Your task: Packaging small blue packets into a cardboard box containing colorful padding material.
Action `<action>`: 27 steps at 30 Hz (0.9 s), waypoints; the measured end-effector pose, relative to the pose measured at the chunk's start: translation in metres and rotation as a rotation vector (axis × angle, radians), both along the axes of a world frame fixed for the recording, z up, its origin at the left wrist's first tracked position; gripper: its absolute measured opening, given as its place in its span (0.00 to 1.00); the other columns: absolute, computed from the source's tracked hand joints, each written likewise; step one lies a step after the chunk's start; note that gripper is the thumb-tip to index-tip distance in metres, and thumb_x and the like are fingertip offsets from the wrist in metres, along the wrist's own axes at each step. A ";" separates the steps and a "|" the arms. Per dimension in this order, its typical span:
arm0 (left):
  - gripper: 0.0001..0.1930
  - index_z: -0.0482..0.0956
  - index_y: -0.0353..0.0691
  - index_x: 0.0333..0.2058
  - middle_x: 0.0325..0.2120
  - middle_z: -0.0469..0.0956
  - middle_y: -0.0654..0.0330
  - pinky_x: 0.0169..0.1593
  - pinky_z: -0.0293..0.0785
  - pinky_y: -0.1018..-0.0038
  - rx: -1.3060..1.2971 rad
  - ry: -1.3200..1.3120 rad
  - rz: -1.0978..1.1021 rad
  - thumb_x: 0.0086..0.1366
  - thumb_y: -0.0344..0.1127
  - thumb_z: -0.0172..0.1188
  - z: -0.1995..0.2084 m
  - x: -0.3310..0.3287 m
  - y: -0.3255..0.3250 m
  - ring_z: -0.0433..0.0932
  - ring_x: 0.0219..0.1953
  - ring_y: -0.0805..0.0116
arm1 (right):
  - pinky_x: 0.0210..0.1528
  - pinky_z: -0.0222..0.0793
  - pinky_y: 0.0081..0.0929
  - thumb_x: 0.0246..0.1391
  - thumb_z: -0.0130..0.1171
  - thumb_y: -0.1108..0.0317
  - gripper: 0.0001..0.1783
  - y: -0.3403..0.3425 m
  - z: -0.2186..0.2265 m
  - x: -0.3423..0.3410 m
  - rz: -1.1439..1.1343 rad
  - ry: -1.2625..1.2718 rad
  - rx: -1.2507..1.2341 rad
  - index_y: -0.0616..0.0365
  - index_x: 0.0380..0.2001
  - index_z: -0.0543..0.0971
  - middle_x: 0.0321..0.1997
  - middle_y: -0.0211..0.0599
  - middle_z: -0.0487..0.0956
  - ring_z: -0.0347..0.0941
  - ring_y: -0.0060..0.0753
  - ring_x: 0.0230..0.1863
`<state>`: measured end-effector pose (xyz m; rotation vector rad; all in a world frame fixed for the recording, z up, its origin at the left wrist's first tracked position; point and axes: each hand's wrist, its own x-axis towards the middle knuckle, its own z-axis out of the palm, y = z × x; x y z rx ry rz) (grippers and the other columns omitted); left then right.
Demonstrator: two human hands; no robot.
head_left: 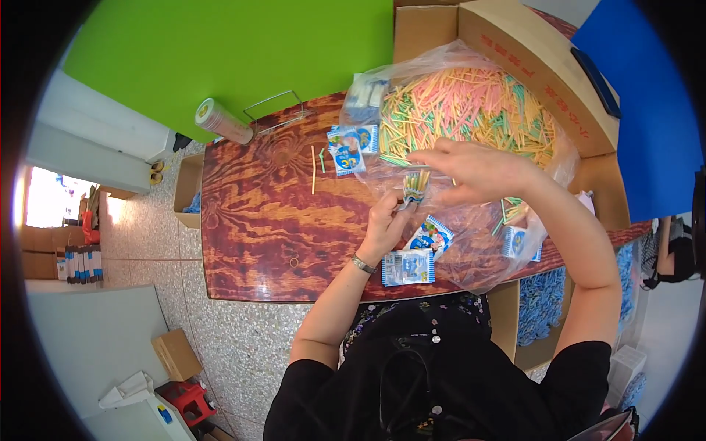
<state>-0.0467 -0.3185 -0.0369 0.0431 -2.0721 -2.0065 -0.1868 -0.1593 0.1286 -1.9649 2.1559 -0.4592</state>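
Note:
My left hand (pixel 387 223) is closed around the lower part of a small packet (pixel 413 198). Several thin yellow and green sticks (pixel 416 181) stand up out of its top. Just above and to the right is my right hand (pixel 478 170), its fingers stretched out to the left and the thumb apart from them. It hovers at the near edge of a large heap of pink, yellow and green sticks (pixel 471 103) on clear plastic film (pixel 478 257). Close by the left wrist lie two blue-and-white packets, one printed packet (pixel 431 237) and one paler packet (pixel 409 267).
A cardboard box (pixel 588 132) lies around the heap. More blue-and-white packets (pixel 347 156) and two loose sticks (pixel 313 170) lie on the reddish wooden table (pixel 257 242). At the back left stand a cylindrical tub (pixel 223 121) and a wire stand (pixel 276 110). Blue packets fill a box (pixel 540 309) below right.

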 end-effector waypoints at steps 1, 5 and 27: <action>0.10 0.77 0.34 0.45 0.35 0.77 0.58 0.42 0.72 0.73 -0.037 0.043 -0.024 0.65 0.25 0.55 0.000 -0.001 -0.003 0.76 0.39 0.67 | 0.37 0.73 0.37 0.51 0.64 0.66 0.25 0.000 -0.007 0.000 -0.083 -0.104 -0.051 0.63 0.51 0.71 0.33 0.48 0.79 0.77 0.46 0.35; 0.11 0.77 0.34 0.46 0.35 0.76 0.57 0.44 0.71 0.72 0.020 0.032 -0.044 0.66 0.25 0.54 -0.011 -0.006 -0.016 0.75 0.41 0.65 | 0.35 0.72 0.33 0.51 0.64 0.71 0.16 -0.015 -0.046 0.004 -0.230 -0.406 -0.110 0.60 0.43 0.76 0.32 0.44 0.79 0.78 0.38 0.33; 0.12 0.76 0.34 0.37 0.31 0.78 0.53 0.36 0.74 0.66 -0.631 -0.180 0.615 0.59 0.33 0.66 -0.057 -0.066 -0.125 0.79 0.31 0.58 | 0.38 0.71 0.47 0.48 0.65 0.54 0.20 0.033 -0.132 0.050 -0.580 -0.386 0.319 0.58 0.37 0.76 0.33 0.45 0.81 0.77 0.51 0.38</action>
